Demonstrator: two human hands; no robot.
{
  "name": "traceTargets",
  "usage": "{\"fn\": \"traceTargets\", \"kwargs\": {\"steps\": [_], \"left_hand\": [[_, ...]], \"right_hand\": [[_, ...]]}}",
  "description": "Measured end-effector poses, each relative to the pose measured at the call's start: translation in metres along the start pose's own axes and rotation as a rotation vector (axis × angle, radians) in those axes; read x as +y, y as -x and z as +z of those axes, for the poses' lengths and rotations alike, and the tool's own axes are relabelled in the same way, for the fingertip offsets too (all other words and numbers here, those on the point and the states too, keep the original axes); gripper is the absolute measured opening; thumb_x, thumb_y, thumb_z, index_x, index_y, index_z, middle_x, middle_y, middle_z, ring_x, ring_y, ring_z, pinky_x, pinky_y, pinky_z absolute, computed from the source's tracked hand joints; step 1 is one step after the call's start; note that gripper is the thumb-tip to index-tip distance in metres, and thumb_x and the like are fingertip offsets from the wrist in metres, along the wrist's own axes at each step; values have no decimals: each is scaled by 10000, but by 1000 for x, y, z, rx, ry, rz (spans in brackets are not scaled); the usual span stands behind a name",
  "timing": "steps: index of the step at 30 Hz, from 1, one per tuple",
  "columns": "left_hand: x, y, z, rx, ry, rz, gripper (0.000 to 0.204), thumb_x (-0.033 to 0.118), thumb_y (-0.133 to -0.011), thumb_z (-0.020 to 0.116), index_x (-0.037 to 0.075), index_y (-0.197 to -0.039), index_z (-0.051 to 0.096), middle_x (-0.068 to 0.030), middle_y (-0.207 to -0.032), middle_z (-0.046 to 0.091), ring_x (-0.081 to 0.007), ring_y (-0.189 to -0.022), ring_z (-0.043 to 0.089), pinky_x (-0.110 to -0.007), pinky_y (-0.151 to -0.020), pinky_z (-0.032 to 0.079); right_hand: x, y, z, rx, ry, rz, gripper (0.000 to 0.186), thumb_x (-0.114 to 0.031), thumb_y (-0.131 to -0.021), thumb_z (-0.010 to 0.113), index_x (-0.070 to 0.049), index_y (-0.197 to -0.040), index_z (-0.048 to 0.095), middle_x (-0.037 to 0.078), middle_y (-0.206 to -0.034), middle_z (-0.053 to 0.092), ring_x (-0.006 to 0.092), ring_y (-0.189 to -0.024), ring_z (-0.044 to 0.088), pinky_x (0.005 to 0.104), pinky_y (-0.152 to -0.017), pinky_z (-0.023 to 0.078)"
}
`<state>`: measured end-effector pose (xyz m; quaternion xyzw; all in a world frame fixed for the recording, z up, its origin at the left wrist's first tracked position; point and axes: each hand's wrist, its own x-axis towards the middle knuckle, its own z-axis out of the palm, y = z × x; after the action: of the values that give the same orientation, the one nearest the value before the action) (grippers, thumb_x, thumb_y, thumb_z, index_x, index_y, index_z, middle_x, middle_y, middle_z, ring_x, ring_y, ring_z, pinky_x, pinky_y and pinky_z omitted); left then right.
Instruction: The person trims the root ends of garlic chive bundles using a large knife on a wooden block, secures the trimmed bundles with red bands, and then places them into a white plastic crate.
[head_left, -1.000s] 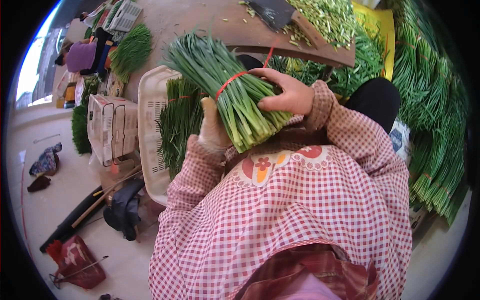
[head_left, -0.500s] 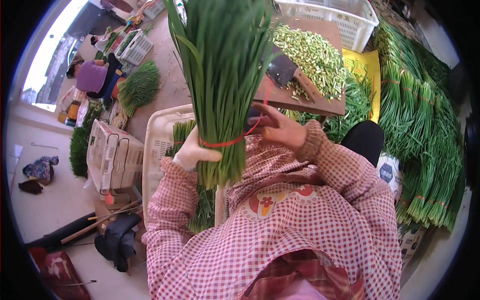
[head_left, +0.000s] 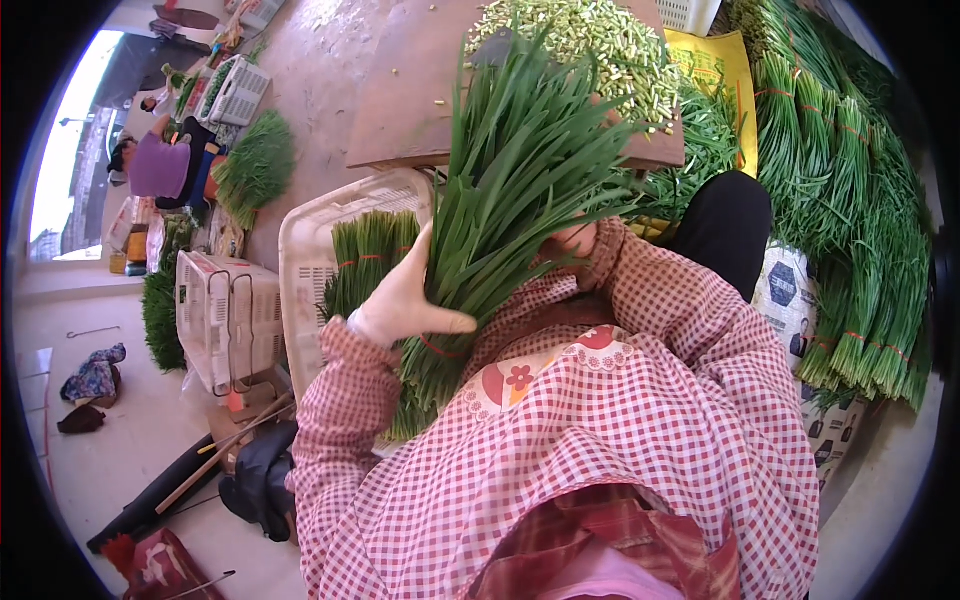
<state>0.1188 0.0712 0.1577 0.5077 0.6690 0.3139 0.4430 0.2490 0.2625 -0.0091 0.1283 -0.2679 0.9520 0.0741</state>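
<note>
Left hand [head_left: 402, 300], white-gloved: we find it bent about one bunch of long green leaves [head_left: 520, 170], thumb laid across the near side, other fingers mostly lost behind, the gap between filled with leaves. Right hand [head_left: 572, 241], bare: at the bunch's right flank, largely covered by foliage; we cannot tell how far its fingers are bent, or whether they grip. The bunch: just right of the white crate [head_left: 308, 265], leaning up and away from it, tips fanned. Red band [head_left: 441, 348]: one, below the gloved thumb, near the crate's right side; we cannot tell whether it rings this bunch or another. Hazards, in our judgement: slack in the gloved thumb would let outer leaves splay and drop toward the crate; too hard a squeeze would crease them; a wide swing of the tips could sweep chopped green pieces [head_left: 570, 35] off the wooden board [head_left: 405, 125], beyond the crate and to its right. Farther out, we list: banded stalks [head_left: 372, 248], inside the crate; yellow sack [head_left: 735, 75], well right of it; large stack of red-tied bunches [head_left: 840, 210], farther right; second crate [head_left: 208, 330], to its left; co-worker in purple [head_left: 160, 165] and leafy heap [head_left: 255, 165], beyond it on the left.
</note>
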Motion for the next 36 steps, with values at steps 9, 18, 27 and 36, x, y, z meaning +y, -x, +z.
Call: {"fn": "traceTargets", "kwargs": {"steps": [9, 18, 27, 36], "left_hand": [[-15, -49, 16, 246, 659, -149, 852, -1, -586, 797, -16, -1318, 360, -125, -1194, 541, -218, -1064, 546, -332, -948, 425], [27, -44, 30, 318, 726, -263, 444, -49, -687, 689, -45, -1111, 556, -110, -997, 639, -191, -860, 623, -301, -794, 507], [-12, -23, 3, 391, 878, -190, 361, 101, -755, 654, 3, -1086, 549, -98, -886, 626, -191, -774, 617, -301, -694, 529], [-17, -18, 0, 406, 974, -151, 383, 189, -822, 633, -1, -1137, 526, -124, -980, 627, -221, -839, 633, -330, -736, 544]], "right_hand": [[-59, 52, 63, 183, 582, 188, 502, -66, -763, 705, -24, -1231, 526, 109, -1173, 586, 222, -1053, 567, 360, -895, 471], [-55, 5, 90, 550, 138, -62, 427, -29, -750, 678, -14, -1158, 556, 100, -1093, 625, 218, -979, 596, 358, -882, 466], [-28, 36, 62, 622, -40, -60, 354, -5, -806, 606, 3, -1157, 554, 135, -1077, 628, 272, -961, 619, 430, -864, 503], [-34, 37, 54, 585, -409, -18, 502, -422, -927, 465, -64, -1279, 461, 123, -1266, 529, 309, -1145, 510, 486, -1011, 356]]}}
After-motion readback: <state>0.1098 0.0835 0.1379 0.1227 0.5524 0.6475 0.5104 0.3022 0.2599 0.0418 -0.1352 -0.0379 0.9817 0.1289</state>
